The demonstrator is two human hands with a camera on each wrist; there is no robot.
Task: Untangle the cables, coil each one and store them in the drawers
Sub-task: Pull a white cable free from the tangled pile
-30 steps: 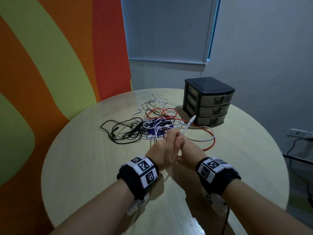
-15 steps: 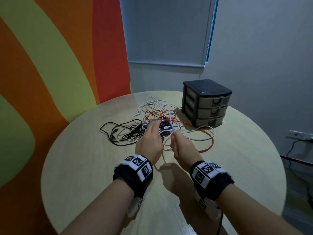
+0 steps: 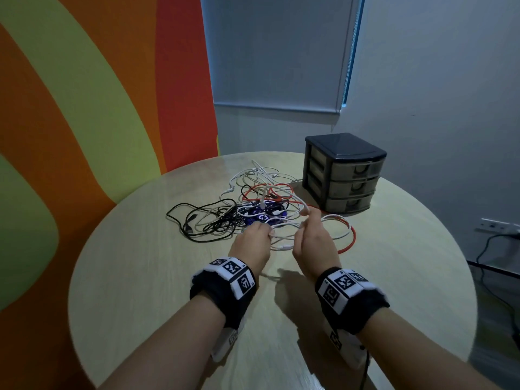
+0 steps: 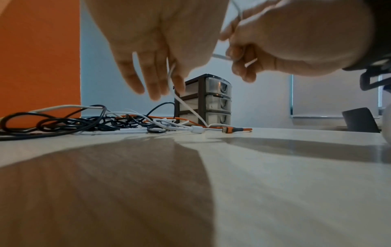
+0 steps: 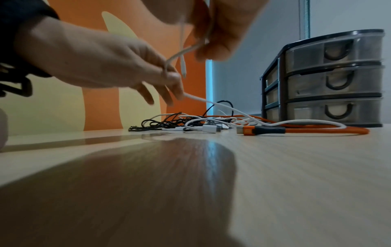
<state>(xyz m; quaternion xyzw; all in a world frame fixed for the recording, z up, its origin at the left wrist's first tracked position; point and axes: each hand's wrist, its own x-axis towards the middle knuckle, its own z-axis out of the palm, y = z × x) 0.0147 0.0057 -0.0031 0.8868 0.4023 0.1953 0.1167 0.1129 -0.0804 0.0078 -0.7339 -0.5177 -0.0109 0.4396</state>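
A tangle of cables lies mid-table: black cable at the left, a purple cable in the middle, and an orange cable looping right. My left hand pinches a white cable between thumb and finger just above the near edge of the pile. My right hand grips the same white cable a little higher and to the right. From the left hand the white cable slants down into the pile. The black three-drawer unit stands behind, all drawers closed.
The round wooden table has bare surface in front of my hands. An orange connector and a white connector lie at the pile's near edge. A wall socket with a dark cord is off to the right.
A second ago my hands were pressed together, holding a white cable end up. They went down into the pile and have now drawn apart with a white cable between them.
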